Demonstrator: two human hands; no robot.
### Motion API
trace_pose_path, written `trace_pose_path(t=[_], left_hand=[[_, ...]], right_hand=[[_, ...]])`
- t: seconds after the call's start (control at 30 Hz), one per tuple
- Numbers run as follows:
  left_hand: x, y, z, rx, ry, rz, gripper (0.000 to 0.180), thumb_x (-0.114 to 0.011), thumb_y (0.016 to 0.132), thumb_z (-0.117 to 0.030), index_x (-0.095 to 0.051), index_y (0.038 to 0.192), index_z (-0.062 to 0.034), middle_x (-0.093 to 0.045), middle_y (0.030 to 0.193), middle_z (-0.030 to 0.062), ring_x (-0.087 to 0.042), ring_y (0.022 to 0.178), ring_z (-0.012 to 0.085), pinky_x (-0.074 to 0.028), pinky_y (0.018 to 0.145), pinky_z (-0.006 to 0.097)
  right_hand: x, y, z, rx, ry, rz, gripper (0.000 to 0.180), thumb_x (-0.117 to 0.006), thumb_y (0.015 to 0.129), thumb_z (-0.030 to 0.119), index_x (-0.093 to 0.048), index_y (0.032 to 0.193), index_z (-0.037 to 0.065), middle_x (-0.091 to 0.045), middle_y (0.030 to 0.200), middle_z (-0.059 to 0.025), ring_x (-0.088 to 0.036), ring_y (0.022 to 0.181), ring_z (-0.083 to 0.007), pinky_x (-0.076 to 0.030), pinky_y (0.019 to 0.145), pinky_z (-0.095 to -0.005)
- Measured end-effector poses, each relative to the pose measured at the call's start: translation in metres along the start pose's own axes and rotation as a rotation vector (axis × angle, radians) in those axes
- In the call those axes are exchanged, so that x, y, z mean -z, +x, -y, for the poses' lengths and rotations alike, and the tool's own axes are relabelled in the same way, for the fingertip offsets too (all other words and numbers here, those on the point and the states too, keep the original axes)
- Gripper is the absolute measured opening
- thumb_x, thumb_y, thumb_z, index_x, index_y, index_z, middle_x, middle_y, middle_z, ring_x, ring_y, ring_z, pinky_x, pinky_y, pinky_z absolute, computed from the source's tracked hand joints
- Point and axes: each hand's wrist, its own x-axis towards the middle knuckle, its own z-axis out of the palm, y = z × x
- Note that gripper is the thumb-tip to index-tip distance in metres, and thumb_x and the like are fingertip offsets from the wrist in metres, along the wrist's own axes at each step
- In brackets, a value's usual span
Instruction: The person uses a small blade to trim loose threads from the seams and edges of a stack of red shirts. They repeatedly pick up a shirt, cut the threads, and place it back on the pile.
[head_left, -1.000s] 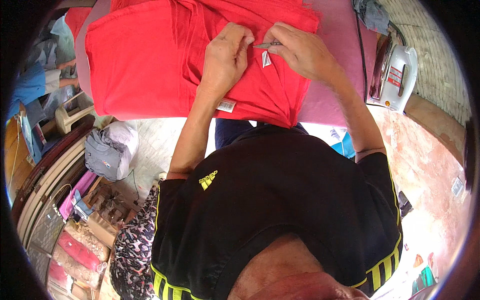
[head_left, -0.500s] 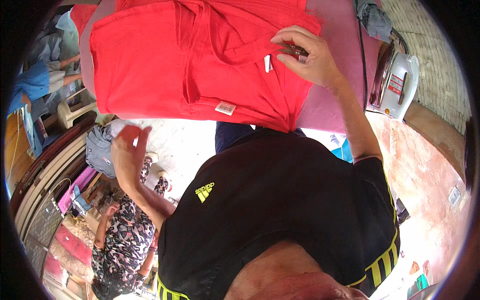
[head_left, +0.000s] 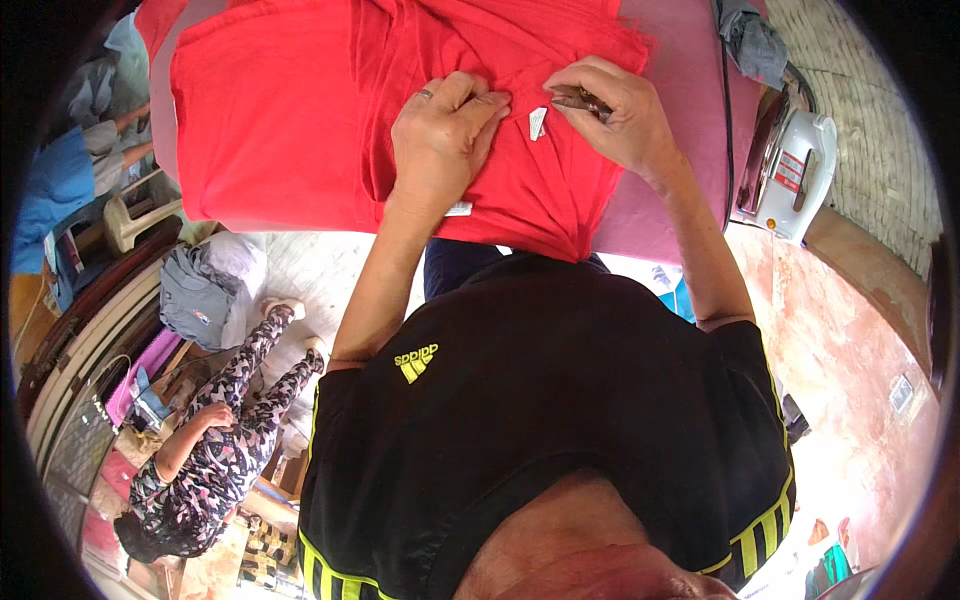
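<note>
A red garment (head_left: 280,130) lies spread over a padded board covered in mauve cloth (head_left: 690,150). My left hand (head_left: 440,140), with a ring on one finger, has its thumb and fingertips pinched together on the red cloth. To its right, my right hand (head_left: 620,115) is closed around small dark metal thread snips (head_left: 583,101), their tips pointing left. Between the two hands a white label (head_left: 537,123) lies on the cloth. Another white tag (head_left: 459,209) shows partly beside my left wrist, the rest of it covered.
A white iron (head_left: 795,180) stands to the right of the board, near a black cord (head_left: 727,120). Grey cloth (head_left: 750,45) hangs at the far right corner. On the left are a beige stool (head_left: 130,220), a grey garment (head_left: 195,295), and a person in patterned clothes (head_left: 225,440).
My left hand has come from the left, off the board, onto the red cloth beside my right hand. My right hand stays nearly in place with the snips. The person at left has shifted.
</note>
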Motion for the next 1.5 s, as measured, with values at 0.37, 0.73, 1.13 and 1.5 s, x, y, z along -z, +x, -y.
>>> trace_pose_path(t=[0.37,0.73,1.13,1.5], left_hand=[[0.002,0.007,0.005,0.112,-0.029,0.032,0.010,-0.066,0.085,-0.003,-0.062,0.094,-0.0054,-0.067,0.088,0.0122,-0.067,0.079,0.0351,-0.052,0.068,0.041],[0.003,0.007,0.003,0.104,-0.042,0.006,0.007,-0.064,0.087,-0.003,-0.061,0.093,-0.0046,-0.066,0.087,0.0136,-0.066,0.077,0.0357,-0.051,0.066,0.040],[0.100,-0.011,0.006,0.040,-0.702,0.420,0.022,-0.076,0.083,-0.013,-0.063,0.092,0.0019,-0.064,0.088,0.0124,-0.062,0.081,0.0282,-0.048,0.073,0.036],[0.016,0.030,0.012,0.191,-0.459,0.242,0.034,-0.074,0.084,-0.003,-0.064,0.116,-0.0001,-0.071,0.104,0.0115,-0.070,0.090,0.0208,-0.055,0.082,0.033]], right_hand=[[0.007,0.010,0.027,-0.070,-0.146,0.167,0.026,-0.064,0.093,0.023,-0.056,0.113,0.008,-0.067,0.101,-0.0110,-0.068,0.093,-0.0329,-0.054,0.077,-0.0444],[-0.002,0.022,0.032,-0.072,-0.257,0.243,0.019,-0.060,0.092,0.020,-0.057,0.107,0.009,-0.066,0.100,-0.0112,-0.066,0.090,-0.0362,-0.052,0.073,-0.0486],[0.016,0.005,0.018,-0.013,-0.133,0.099,0.030,-0.066,0.080,0.004,-0.064,0.110,0.010,-0.066,0.103,-0.0064,-0.069,0.087,-0.0262,-0.055,0.071,-0.0385],[0.037,0.042,0.031,0.003,0.050,-0.034,0.028,-0.065,0.081,-0.001,-0.068,0.107,0.007,-0.066,0.100,-0.0072,-0.067,0.086,-0.0219,-0.054,0.071,-0.0346]])
